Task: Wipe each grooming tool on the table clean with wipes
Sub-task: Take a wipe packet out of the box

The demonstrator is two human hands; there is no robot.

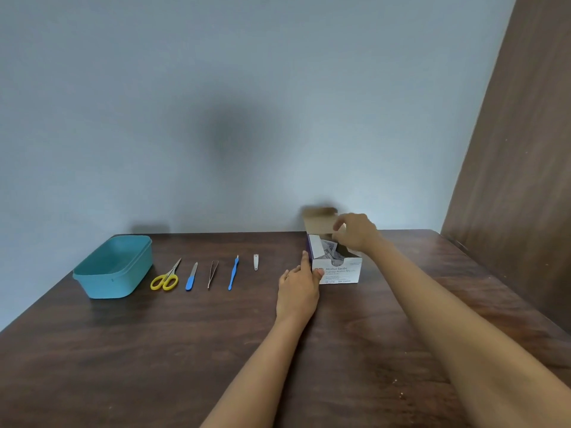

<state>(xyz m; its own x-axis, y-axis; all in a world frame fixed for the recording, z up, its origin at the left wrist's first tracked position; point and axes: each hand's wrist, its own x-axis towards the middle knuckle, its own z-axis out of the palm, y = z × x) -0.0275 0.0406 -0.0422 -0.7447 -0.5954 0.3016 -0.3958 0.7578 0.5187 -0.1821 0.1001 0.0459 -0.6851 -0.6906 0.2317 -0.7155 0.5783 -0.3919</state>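
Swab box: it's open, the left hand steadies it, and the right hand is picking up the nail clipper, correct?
No. The head view shows the right hand at the open swab box, not the nail clipper, which lies untouched. The rest holds: the left hand steadies the box.

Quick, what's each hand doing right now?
Left hand: open, straight fingers steadying the swab box.
Right hand: fingers curled over it; grip cannot be told.

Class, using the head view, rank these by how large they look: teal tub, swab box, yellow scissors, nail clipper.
1. teal tub
2. swab box
3. yellow scissors
4. nail clipper
All sit at a similar depth, so nearness hardly skews this.
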